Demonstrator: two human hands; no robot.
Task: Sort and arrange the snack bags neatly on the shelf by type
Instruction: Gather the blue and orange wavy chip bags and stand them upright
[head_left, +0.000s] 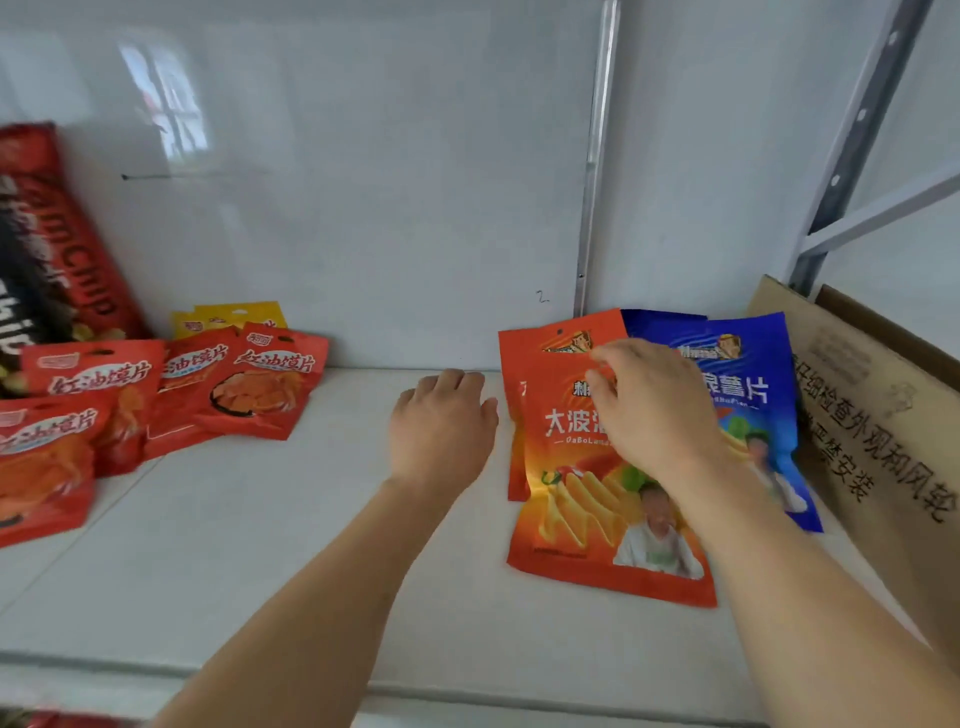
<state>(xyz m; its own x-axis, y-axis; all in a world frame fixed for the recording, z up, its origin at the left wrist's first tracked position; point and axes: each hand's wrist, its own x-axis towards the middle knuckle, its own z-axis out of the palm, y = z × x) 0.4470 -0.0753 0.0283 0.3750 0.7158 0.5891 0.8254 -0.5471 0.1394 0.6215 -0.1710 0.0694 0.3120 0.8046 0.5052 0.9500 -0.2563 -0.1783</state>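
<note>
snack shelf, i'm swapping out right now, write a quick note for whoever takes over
Left hand: holds nothing, fingers curled, over bare shelf.
Right hand: on the orange chip bag, fingers at its top.
Blue chip bag leans behind it, by the cardboard box.
Done: red snack bags grouped at left, though overlapping.
Left: set orange and blue bags apart; tidy the red ones.

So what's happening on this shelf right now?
A person is sorting snack bags on a white shelf. Their right hand rests on an orange chip bag, fingers curled at its top, with a blue chip bag beside it. The left hand hovers open nearby. Red snack bags are grouped at the left.
</note>
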